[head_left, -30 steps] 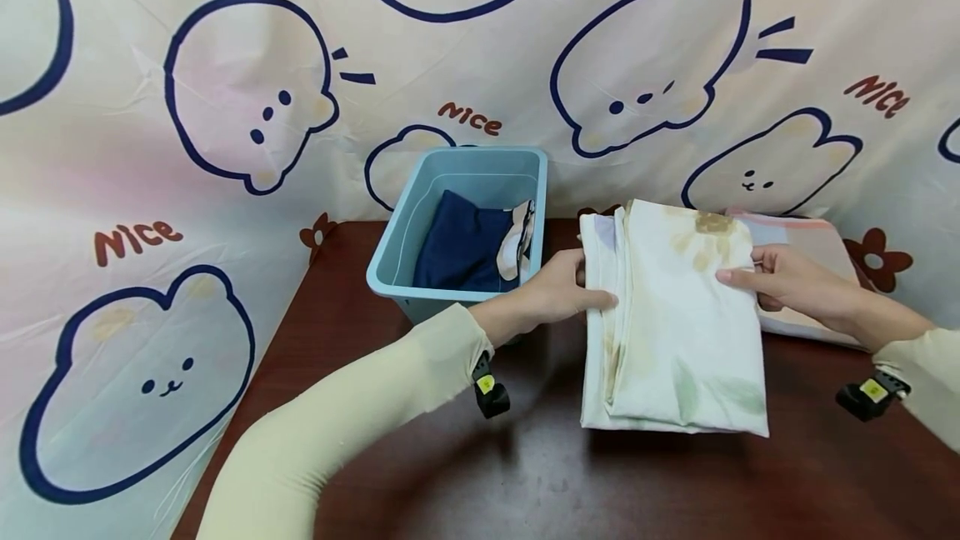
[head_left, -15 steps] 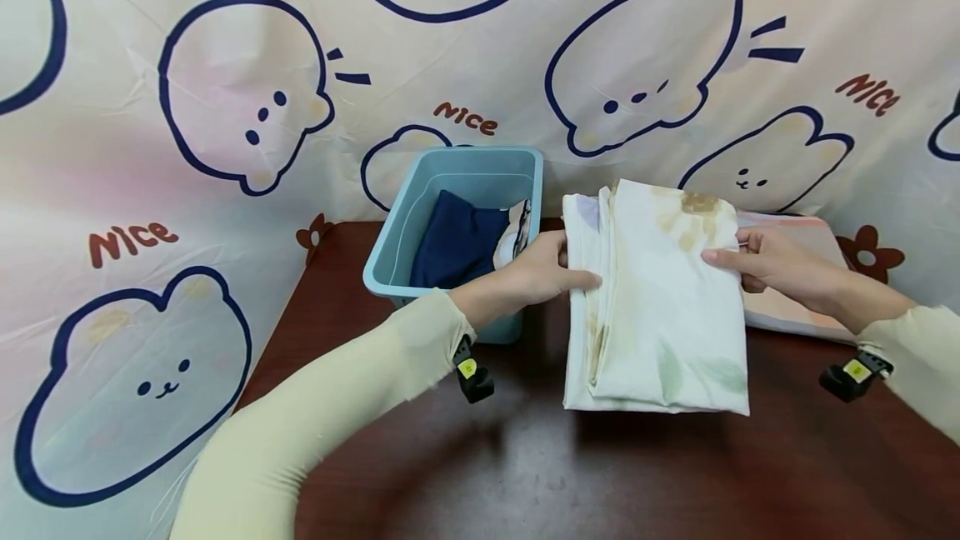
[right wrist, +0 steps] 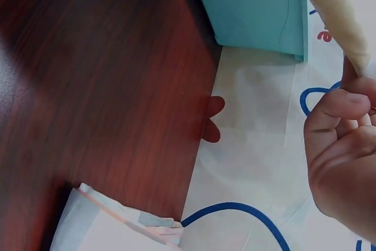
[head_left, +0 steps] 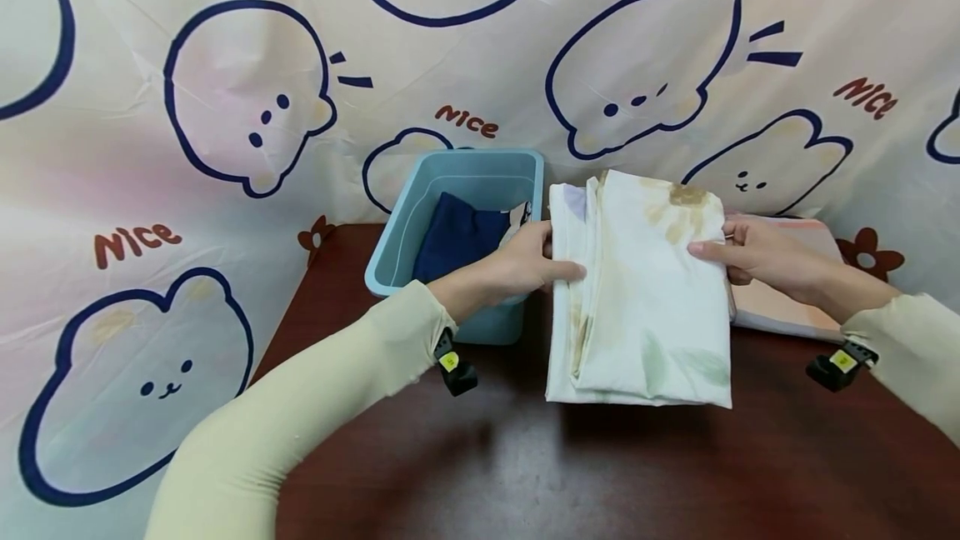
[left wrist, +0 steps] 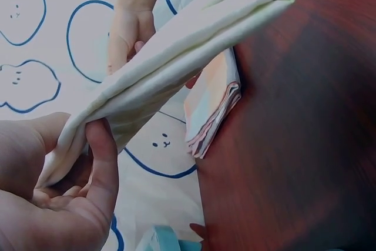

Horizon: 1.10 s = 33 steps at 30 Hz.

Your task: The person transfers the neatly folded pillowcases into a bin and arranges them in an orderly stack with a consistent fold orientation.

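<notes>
A folded white cloth (head_left: 652, 307) with a pale flower print hangs upright above the table. My left hand (head_left: 517, 263) pinches its left side, thumb in front and fingers behind. Its right edge is pinched by my right hand (head_left: 776, 261). In the left wrist view the cloth (left wrist: 176, 57) appears edge-on, its layers bunched between thumb and fingers. The right wrist view catches only a corner of the cloth (right wrist: 335, 10) above the curled fingers. Just behind my left hand stands a light blue bin (head_left: 491, 323), holding a navy folded cloth (head_left: 461, 232).
Inside the bin, a patterned cloth (head_left: 517, 217) is partly hidden by my left hand. Another folded cloth, peach and grey (head_left: 783, 307), lies on the brown table (head_left: 420, 457) behind my right hand. A printed cartoon sheet (head_left: 480, 65) hangs behind the table.
Both hands have carried the folded white cloth leftward and slightly upward, closer to the bin. The grip on both sides looks the same, and the bin stays put.
</notes>
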Each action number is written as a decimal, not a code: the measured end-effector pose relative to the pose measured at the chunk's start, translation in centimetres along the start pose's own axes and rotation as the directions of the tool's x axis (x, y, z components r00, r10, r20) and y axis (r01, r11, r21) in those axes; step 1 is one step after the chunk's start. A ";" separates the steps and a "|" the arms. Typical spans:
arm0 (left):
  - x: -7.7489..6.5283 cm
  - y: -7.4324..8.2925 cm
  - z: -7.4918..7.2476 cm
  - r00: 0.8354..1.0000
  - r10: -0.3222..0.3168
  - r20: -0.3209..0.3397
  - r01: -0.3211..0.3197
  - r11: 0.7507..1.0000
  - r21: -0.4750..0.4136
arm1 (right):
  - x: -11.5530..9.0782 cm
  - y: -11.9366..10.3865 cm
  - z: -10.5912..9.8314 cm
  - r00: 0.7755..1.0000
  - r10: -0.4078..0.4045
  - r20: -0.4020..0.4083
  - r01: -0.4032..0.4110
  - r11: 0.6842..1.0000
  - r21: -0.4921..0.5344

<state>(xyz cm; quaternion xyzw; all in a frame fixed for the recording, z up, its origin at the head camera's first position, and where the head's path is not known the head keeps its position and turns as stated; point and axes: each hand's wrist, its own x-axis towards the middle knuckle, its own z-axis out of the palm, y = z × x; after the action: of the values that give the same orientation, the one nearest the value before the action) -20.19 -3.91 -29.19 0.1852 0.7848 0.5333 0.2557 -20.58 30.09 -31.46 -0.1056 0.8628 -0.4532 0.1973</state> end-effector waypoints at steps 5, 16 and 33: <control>-0.2 -0.4 -0.4 1.000 -0.015 -0.012 0.015 1.000 0.015 | 0.2 -0.4 0.4 1.000 -0.015 0.002 0.015 1.000 0.019; -0.7 -0.2 -1.6 0.997 -0.069 -0.030 0.068 0.997 -0.028 | 1.0 -1.0 0.7 1.000 -0.019 0.005 0.019 0.999 0.040; -1.2 -0.3 -3.5 0.994 -0.079 -0.076 0.078 0.997 -0.018 | 2.4 -2.7 1.3 0.999 -0.043 0.017 0.041 0.996 0.078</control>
<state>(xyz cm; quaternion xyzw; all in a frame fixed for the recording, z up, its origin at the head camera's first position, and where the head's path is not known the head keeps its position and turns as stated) -21.28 -7.30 -28.13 0.1316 0.7966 0.5354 0.2478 -22.14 26.74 -30.46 -0.1201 0.8405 -0.4893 0.1996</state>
